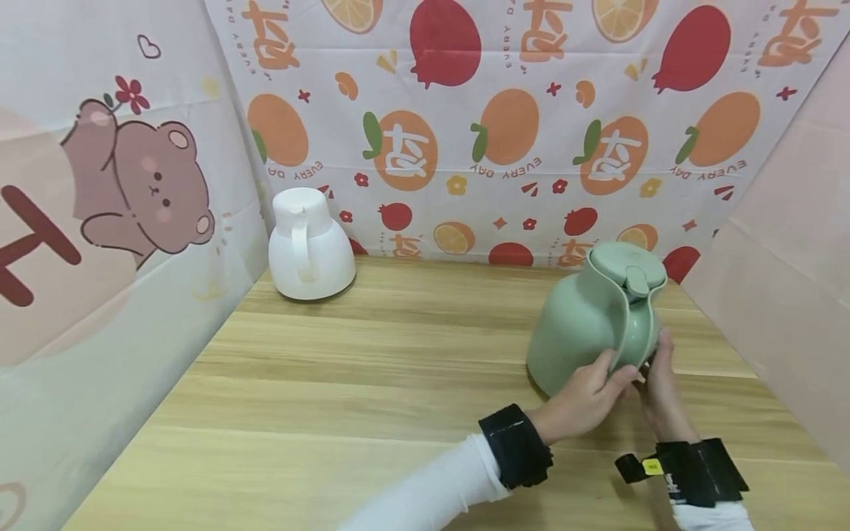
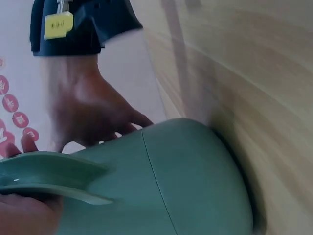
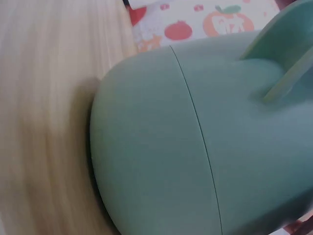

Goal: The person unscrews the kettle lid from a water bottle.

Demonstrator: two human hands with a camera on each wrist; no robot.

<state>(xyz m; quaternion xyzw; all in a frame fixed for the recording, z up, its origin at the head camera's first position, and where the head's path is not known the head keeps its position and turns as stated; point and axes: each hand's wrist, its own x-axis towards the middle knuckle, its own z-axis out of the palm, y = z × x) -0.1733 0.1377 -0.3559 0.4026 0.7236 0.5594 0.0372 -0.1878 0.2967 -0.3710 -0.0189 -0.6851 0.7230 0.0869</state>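
Gripping the green jug (image 1: pixel 571 335) (rounded, lidded, seamed) is the left hand (image 1: pixel 584 397); the right hand (image 1: pixel 665 391), uncurled, touches it.

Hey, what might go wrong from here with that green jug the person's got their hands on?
The green jug might twist or tip if the left hand pulls on the handle while the right hand, set against its side, slips off. The lid could also come loose if the jug is tilted far; the pictures don't show how firmly it's fixed.
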